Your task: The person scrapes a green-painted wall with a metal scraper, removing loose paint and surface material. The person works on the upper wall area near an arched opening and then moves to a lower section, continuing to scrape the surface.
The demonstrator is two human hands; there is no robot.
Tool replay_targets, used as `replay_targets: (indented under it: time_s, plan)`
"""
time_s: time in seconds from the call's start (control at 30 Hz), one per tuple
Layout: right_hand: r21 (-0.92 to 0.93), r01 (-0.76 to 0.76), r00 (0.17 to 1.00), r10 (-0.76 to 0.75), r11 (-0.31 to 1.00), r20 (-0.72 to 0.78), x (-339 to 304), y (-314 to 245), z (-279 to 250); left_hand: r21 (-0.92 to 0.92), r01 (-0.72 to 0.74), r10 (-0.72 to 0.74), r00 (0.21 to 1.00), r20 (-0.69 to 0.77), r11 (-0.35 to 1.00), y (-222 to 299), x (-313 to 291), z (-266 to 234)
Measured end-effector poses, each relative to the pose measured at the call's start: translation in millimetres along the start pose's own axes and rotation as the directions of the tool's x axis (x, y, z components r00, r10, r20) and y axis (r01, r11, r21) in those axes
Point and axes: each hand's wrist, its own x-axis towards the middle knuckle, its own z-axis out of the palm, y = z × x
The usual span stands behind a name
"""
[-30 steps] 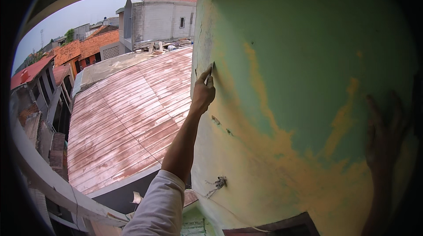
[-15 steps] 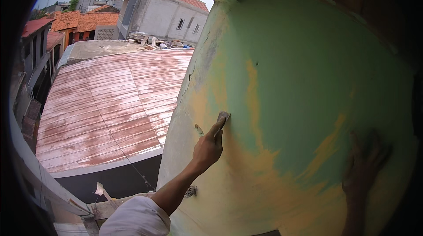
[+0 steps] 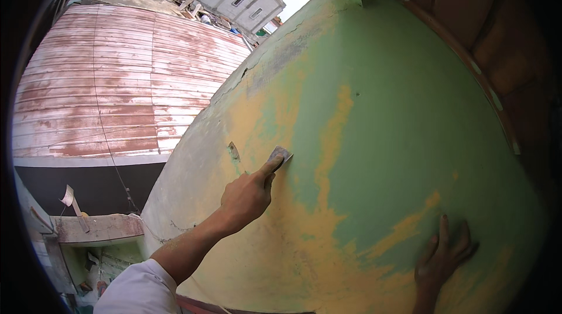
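Observation:
My left hand point(image 3: 249, 197) is closed round a small flat scraper point(image 3: 280, 153), index finger stretched along it. The blade's edge meets the painted wall point(image 3: 386, 138), where green paint borders yellow-orange patches. Most of the scraper's handle is hidden in my fist. Lower on the same wall, at the right, my right hand point(image 3: 443, 255) lies with its fingers spread, holding nothing. Left of the scraper there is a small chipped hole point(image 3: 233, 151) in the wall.
The wall's cracked grey edge point(image 3: 234, 82) runs down the left. Beyond it lies a rusty corrugated roof point(image 3: 117, 79), with a thin cable point(image 3: 105, 132) hanging across. A ledge point(image 3: 105, 229) sits below at lower left. Brown ceiling boards point(image 3: 468, 9) fill the upper right.
The view has tilted down and turned, showing more of the wall and the area below. My left hand keeps the scraper against the wall; my right hand remains spread there.

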Motion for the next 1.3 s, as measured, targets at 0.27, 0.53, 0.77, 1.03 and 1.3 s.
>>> replay_targets:
  time_s: [0.27,0.53,0.77,1.03,1.3]
  plan:
    - [-0.033,0.01,1.0,-0.011,0.999,-0.016,9.7,1.0,-6.5,-0.112,-0.124,0.088,0.956,-0.278,0.986,57.2,107.9,-72.8]
    - [-0.047,-0.014,1.0,0.015,0.999,0.019,4.7,-1.3,-8.5,0.011,-0.133,0.134,0.981,-0.142,0.991,26.6,49.6,-30.4]
    - [-0.057,0.033,0.999,-0.033,0.998,-0.01,9.1,6.1,-10.0,0.032,-0.273,0.262,0.876,-0.404,0.961,79.8,157.1,-91.5]
    - [-0.003,0.028,0.999,-0.028,1.0,-0.017,11.2,-1.5,-9.9,-0.019,-0.286,0.267,0.913,-0.308,0.958,95.3,179.5,-115.2]
    - [-0.031,0.006,1.0,-0.007,1.0,-0.013,3.9,-1.2,-2.8,0.031,-0.135,0.138,0.983,-0.122,0.99,-10.3,13.3,2.7]
